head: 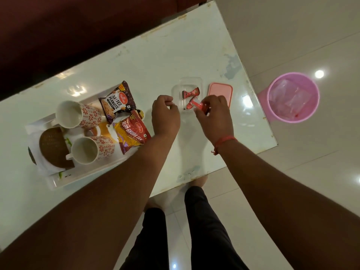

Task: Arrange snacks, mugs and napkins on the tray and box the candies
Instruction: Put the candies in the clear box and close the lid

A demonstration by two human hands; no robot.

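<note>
Head-camera view, looking straight down: a person's two bare arms reach from the bottom of the frame over a white glossy table [155, 61] that runs diagonally across the picture. Right of centre, the right hand [214, 115], a red thread [224, 142] tied at its wrist, pinches a pink-wrapped candy [200, 106] between thumb and curled fingertips, just at the near edge of a clear plastic box [188, 82]. Two more red-wrapped candies [191, 92] lie inside that open box. Its pink lid [221, 90] lies flat on the table just right of the box, partly behind the right hand. Left of the box, the left hand [165, 114] hovers with fingers loosely curled inward; whether anything is between them cannot be told, and none shows. At centre left a white tray [58, 184] carries two white mugs with a red flower pattern [78, 115], both lying on their sides with mouths toward the camera, a packet of salted peanuts [116, 102], a red packet of aloo bhujia sev [132, 133] and a brown round-edged item on white napkins [52, 147]. On the tiled floor at the right edge of the frame stands a pink waste bin [293, 97] lined with clear plastic. Dark trouser legs [194, 230] fill the bottom centre.
</note>
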